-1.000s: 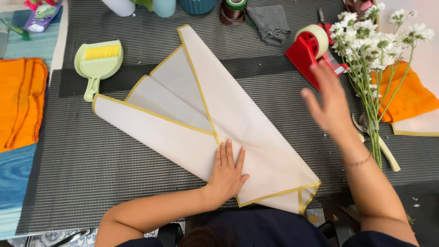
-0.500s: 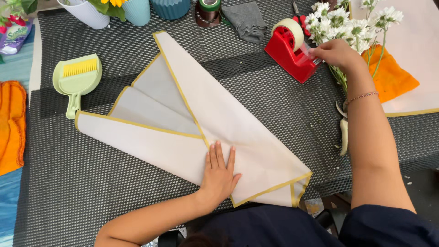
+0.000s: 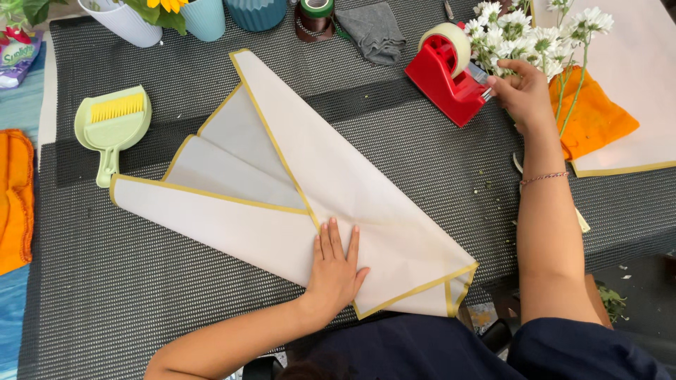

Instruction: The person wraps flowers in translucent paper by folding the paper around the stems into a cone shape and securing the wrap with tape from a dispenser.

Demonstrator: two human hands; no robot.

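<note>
A large white wrapping sheet with a gold border [image 3: 296, 183] lies folded into a fan-like cone on the dark woven mat. My left hand [image 3: 335, 265] presses flat on its lower part, fingers spread a little. My right hand [image 3: 520, 88] reaches to the far right and pinches the tape end at the cutter of a red tape dispenser [image 3: 445, 70] with a roll of clear tape. A bunch of white daisies [image 3: 535, 39] lies just beside that hand.
A pale green dustpan with a yellow brush [image 3: 113, 127] sits at the left. Orange cloth [image 3: 15, 200] lies at the left edge, and orange paper [image 3: 595, 116] on another white sheet [image 3: 634, 77] at the right. Vases [image 3: 204, 15], a green tape roll [image 3: 315, 14] and a grey cloth [image 3: 373, 29] line the far edge.
My right hand has gone from hovering over the mat to the red tape dispenser and now pinches the tape end. My left hand has stayed pressed on the sheet.
</note>
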